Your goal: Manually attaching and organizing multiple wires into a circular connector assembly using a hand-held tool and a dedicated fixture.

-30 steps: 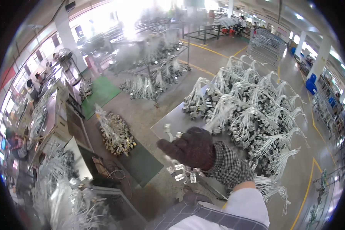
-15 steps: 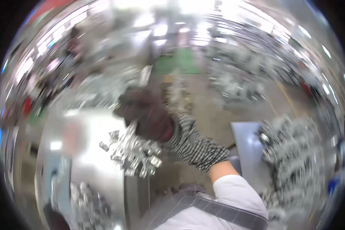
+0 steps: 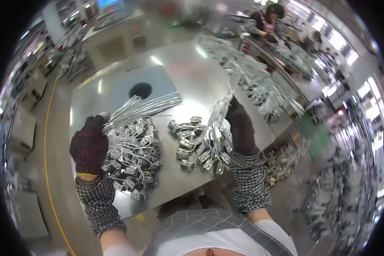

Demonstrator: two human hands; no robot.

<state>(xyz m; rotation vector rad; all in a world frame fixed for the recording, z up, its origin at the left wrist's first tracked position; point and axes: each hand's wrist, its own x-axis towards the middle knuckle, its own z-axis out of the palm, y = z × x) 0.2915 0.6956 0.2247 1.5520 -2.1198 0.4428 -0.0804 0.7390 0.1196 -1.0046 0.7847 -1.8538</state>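
My left hand (image 3: 89,145), in a dark red and black knitted glove, is closed at the left edge of a bundle of white wires (image 3: 143,109). Silver and dark metal connectors (image 3: 134,162) lie below these wires on the metal table. In a dark glove, my right hand (image 3: 241,128) grips a second bundle of white wires (image 3: 219,111). Its connectors (image 3: 209,153) hang down and rest at the table's front right. The fingers of both hands are partly hidden. Checked sleeves cover both forearms.
A blue-grey sheet with a dark round spot (image 3: 140,90) lies on the metal table (image 3: 183,77). More wire bundles (image 3: 251,72) are heaped along its right side. Another person (image 3: 266,23) works at a bench at the far right. Hanging bundles (image 3: 337,200) stand at the right.
My view has swung round to the table, which now lies in front of me. The right hand has come down beside its connectors; the left hand has come fully into view at its wires.
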